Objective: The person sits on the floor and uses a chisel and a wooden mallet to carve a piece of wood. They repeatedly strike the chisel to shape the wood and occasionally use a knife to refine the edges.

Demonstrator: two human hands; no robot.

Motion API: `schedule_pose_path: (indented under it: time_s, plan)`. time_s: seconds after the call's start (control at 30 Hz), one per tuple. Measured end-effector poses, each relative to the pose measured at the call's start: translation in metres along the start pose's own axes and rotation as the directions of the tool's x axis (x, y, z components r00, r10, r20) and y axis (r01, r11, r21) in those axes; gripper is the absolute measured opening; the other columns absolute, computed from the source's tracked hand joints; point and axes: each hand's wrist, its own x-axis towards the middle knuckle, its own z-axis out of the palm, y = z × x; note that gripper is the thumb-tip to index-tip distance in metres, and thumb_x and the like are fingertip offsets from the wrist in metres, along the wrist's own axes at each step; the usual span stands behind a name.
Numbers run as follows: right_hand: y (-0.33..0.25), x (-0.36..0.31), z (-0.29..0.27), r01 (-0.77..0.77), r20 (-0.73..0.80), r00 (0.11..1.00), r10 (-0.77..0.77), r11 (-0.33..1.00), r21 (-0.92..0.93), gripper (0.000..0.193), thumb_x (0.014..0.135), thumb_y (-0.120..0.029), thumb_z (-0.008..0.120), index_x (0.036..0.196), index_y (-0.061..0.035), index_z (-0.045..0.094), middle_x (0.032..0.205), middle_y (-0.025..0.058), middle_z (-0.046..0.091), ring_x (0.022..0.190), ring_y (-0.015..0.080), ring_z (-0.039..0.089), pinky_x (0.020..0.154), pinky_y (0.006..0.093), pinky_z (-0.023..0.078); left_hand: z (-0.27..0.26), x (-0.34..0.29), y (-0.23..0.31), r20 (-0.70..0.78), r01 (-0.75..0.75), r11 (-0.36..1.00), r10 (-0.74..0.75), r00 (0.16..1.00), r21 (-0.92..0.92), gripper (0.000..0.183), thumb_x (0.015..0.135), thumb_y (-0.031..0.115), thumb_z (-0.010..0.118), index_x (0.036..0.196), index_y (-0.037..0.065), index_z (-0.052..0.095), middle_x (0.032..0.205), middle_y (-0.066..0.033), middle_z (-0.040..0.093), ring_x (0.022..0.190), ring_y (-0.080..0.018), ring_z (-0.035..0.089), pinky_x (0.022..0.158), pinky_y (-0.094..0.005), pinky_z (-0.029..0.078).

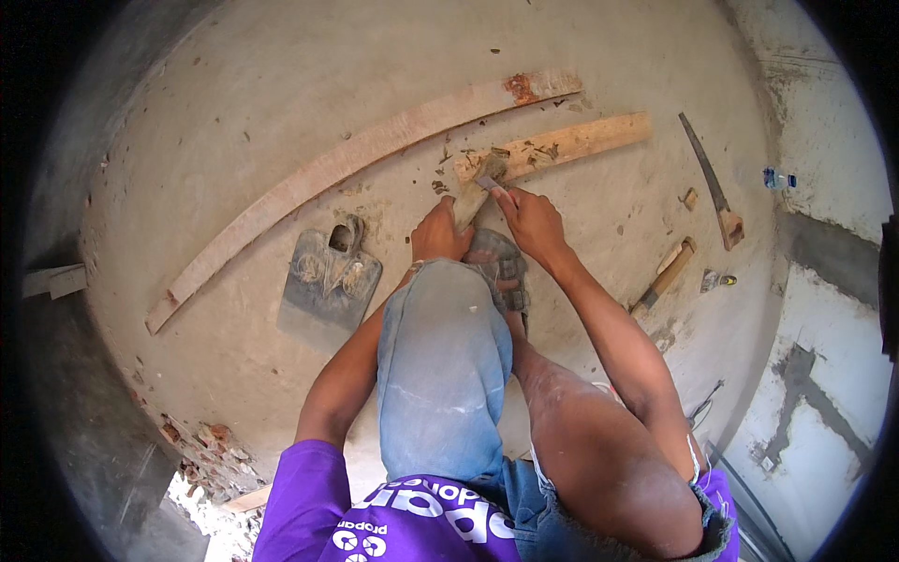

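Observation:
My left hand is closed round a pale, dirt-crusted piece, which looks like wood and points up and to the right. Clumps of dried mud cling to its far end. In the fingers of my right hand is a small flat blade, pressed against that muddy end; its handle is hidden in the grip. Just beyond lies a short wooden board, strewn with scraps of mud. Below both hands rests my sandalled foot. Left of my left hand, a grey metal hoe head lies on the floor.
A long plank curves across the far left. On the right lie a handsaw, a wooden-handled tool, a small yellow-tipped item and a plastic bottle near the wall. Rubble sits at lower left.

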Motion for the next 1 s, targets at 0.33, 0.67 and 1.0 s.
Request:
schedule_pose_path:
  time_s: [0.33,0.67,1.0]
  plan:
    - [-0.006,0.009,-0.010,-0.065,-0.040,0.997,0.063,0.997,-0.031,0.057,0.105,-0.051,0.041,0.090,-0.0038,0.069,0.073,0.0226,0.066,0.075,0.0455,0.064,0.068,0.0519,0.047,0.005,-0.002,-0.006,-0.092,-0.092,0.995,0.089,0.992,-0.029,0.044,0.077,0.021,0.077,0.110,0.001,0.056,0.099,-0.0234,0.068,0.097,-0.0412,0.067,0.081,-0.0489,0.053]
    - [-0.017,0.001,-0.013,-0.029,0.065,0.997,0.032,0.998,-0.049,0.055,0.105,-0.048,0.041,0.095,-0.0046,0.073,0.076,0.0219,0.069,0.078,0.0426,0.068,0.070,0.0533,0.051,0.004,-0.004,-0.002,-0.088,-0.065,0.998,0.063,0.994,-0.014,0.049,0.078,0.020,0.078,0.117,0.002,0.056,0.103,-0.0217,0.068,0.100,-0.0397,0.067,0.083,-0.0482,0.053]
    - [0.015,0.001,-0.017,0.020,0.008,1.000,-0.021,0.984,0.178,0.054,0.106,-0.047,0.042,0.086,-0.0025,0.065,0.071,0.0145,0.064,0.067,0.0325,0.065,0.065,0.0457,0.050,0.002,-0.007,0.001,-0.104,-0.062,0.996,0.056,0.993,-0.058,0.049,0.081,0.024,0.077,0.121,0.005,0.056,0.112,-0.0202,0.066,0.100,-0.0392,0.067,0.084,-0.0484,0.053]
